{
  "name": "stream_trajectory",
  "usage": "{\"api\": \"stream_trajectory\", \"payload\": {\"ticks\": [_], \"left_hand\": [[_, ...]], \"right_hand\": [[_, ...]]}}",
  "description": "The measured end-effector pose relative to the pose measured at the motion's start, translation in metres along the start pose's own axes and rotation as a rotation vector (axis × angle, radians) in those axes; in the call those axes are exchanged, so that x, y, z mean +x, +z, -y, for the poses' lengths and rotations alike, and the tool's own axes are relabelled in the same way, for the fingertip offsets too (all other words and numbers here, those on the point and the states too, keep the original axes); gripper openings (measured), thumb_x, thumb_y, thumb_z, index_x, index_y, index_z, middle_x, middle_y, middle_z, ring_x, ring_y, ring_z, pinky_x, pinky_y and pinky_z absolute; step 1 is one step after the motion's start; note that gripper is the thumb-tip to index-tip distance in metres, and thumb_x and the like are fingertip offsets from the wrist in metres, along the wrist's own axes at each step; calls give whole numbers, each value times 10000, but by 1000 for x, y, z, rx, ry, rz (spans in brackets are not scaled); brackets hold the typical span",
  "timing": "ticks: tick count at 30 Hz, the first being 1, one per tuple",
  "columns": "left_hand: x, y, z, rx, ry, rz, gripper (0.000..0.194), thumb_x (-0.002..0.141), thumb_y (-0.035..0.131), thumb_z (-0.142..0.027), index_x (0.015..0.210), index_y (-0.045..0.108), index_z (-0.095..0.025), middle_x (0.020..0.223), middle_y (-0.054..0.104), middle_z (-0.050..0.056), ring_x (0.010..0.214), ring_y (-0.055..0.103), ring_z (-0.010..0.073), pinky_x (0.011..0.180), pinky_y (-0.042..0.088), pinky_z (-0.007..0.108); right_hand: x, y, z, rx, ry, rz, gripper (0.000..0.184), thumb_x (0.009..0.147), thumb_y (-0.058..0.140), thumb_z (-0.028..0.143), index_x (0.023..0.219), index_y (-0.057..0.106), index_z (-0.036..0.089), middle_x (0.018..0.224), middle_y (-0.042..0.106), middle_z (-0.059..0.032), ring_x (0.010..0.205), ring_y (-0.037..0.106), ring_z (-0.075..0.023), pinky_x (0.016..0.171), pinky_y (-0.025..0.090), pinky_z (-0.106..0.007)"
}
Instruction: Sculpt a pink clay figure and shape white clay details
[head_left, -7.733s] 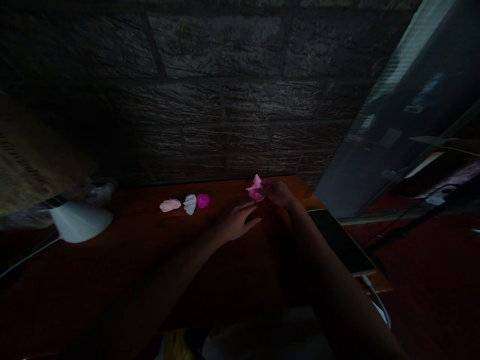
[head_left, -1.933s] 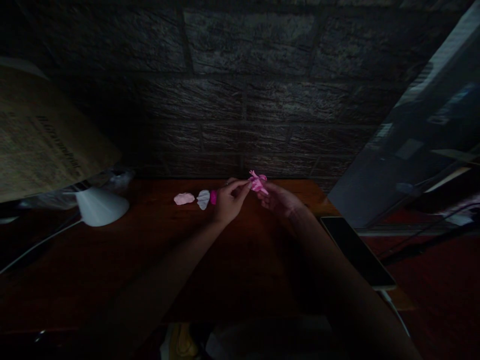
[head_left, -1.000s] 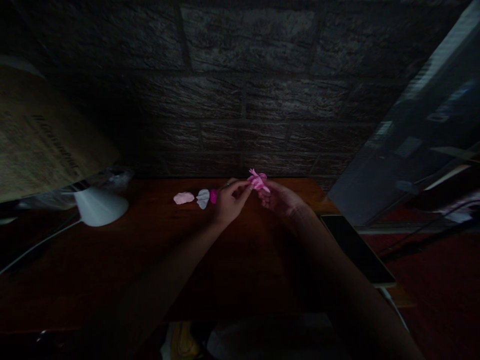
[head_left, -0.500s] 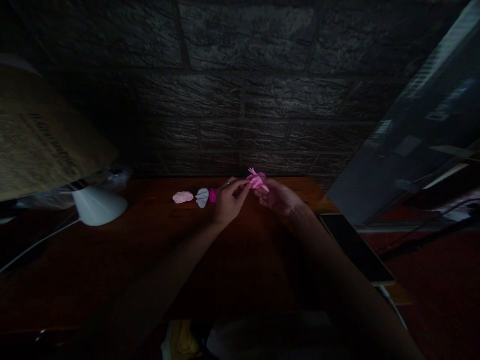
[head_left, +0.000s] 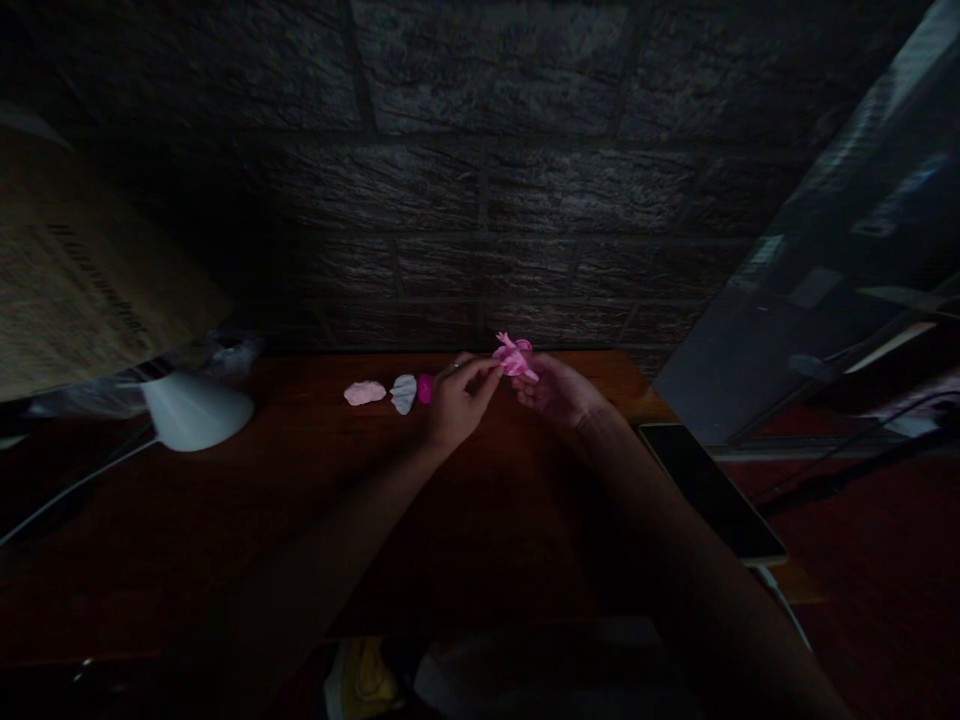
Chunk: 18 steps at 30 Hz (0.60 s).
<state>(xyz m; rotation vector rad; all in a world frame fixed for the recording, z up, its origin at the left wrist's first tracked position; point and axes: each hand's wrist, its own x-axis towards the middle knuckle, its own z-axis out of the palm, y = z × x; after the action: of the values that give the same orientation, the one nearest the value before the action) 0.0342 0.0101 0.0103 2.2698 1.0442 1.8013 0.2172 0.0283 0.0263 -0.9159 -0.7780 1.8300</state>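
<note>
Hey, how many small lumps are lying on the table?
3: a pale pink lump farthest left, a white lump beside it, and a magenta lump next to the left hand, which may hide others.

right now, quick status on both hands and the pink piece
Left hand pinching pink piece at its edge, right hand holding its other side. Pink piece irregular, between both hands. Closest possible obstacle: magenta lump, partly hidden by left hand.

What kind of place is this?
Probably a desk in a dim room, maybe at home: there's a wooden table against a brick-patterned wall, a lamp with a printed shade, and a phone or tablet.
</note>
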Motion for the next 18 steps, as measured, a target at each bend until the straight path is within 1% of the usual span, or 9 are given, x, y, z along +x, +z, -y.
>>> {"api": "stream_trajectory", "payload": {"ticks": [7, 11, 13, 15, 18], "left_hand": [[0, 0, 0, -14, -6, 14, 72, 932, 670, -212, 948, 738, -194, 848, 714, 27, 711, 628, 117, 674, 516, 254], [0, 1, -1, -19, -22, 6, 124, 928, 677, -249, 1019, 736, -191, 794, 691, 13, 696, 628, 119, 670, 519, 250], [0, 1, -1, -14, -36, -3, 152, 931, 670, -265, 1047, 732, -190, 785, 697, 13, 697, 635, 122, 679, 525, 252], [-1, 2, 1, -16, -56, -6, 161, 936, 654, -267, 1054, 728, -188, 810, 724, 22, 695, 644, 121, 682, 531, 252], [-5, 4, 4, -36, -98, 12, 165, 940, 634, -274, 1042, 730, -186, 829, 754, 30, 681, 659, 120, 672, 535, 247]], "right_hand": [[-1, 0, 0, -17, -8, 13, 152, 934, 587, 285, 904, 723, 225, 795, 754, -22, 733, 656, -141, 683, 511, -248], [0, -4, 3, -41, -28, 16, 55, 842, 691, 258, 885, 711, 230, 814, 751, -6, 746, 662, -136, 700, 518, -257], [0, -10, 8, -65, -70, 6, 67, 806, 724, 263, 866, 707, 238, 818, 747, -5, 742, 662, -145, 704, 533, -275], [-2, -17, 14, -124, -146, -30, 86, 783, 748, 284, 850, 711, 245, 844, 750, -17, 738, 659, -158, 714, 547, -295], [-6, -29, 23, -319, -278, -128, 127, 725, 794, 293, 818, 731, 234, 884, 760, -51, 750, 663, -177, 706, 546, -299]]}}
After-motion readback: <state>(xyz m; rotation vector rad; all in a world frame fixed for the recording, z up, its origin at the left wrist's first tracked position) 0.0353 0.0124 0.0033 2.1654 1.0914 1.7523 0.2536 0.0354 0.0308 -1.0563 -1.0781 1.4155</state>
